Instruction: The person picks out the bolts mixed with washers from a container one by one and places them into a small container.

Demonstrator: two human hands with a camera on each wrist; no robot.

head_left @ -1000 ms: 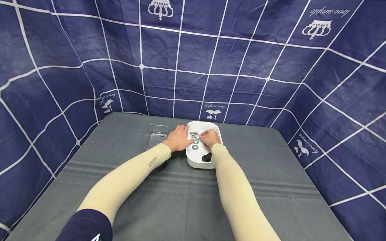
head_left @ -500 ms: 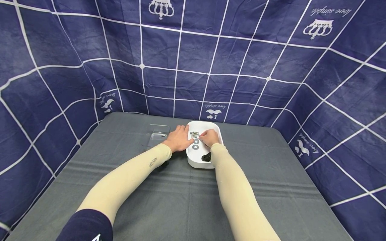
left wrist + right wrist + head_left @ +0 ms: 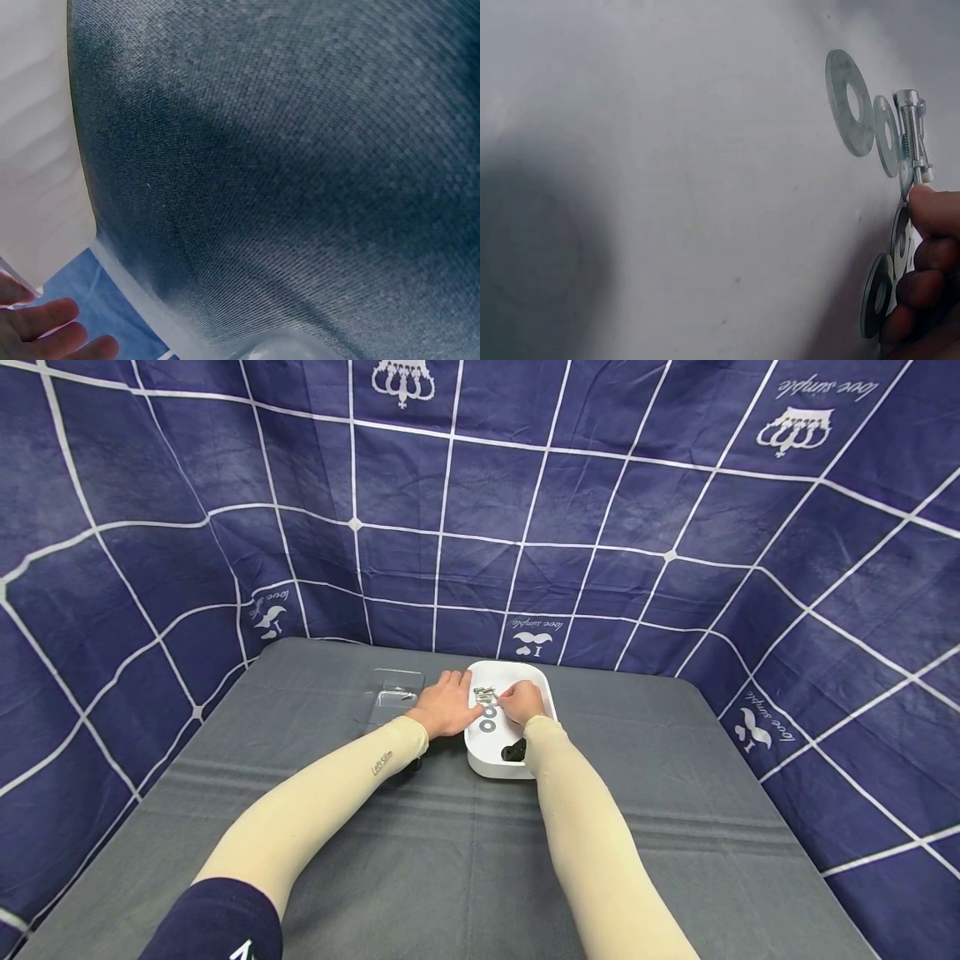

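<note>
A white tray (image 3: 501,770) stands on the grey-covered table. My left hand (image 3: 447,703) rests at its left side, fingers extended along the outside and thumb at the rim. In the left wrist view its fingers (image 3: 56,330) show beside the tray wall. Inside the tray, my right hand (image 3: 522,702) has its fingers curled, thumb and fingertips pinching at the end of a bolt. The right wrist view shows the silver bolts (image 3: 910,127) just beyond the thumb. Flat metal washers (image 3: 849,103) lie around the fingertips. The palm side is largely hidden.
A black part (image 3: 513,750) sits in the tray's near right corner. Left of my left hand are clear plastic boxes (image 3: 397,703) with small metal pieces. A black object (image 3: 415,766) lies partly under the left sleeve. A blue checked curtain (image 3: 480,527) surrounds the table.
</note>
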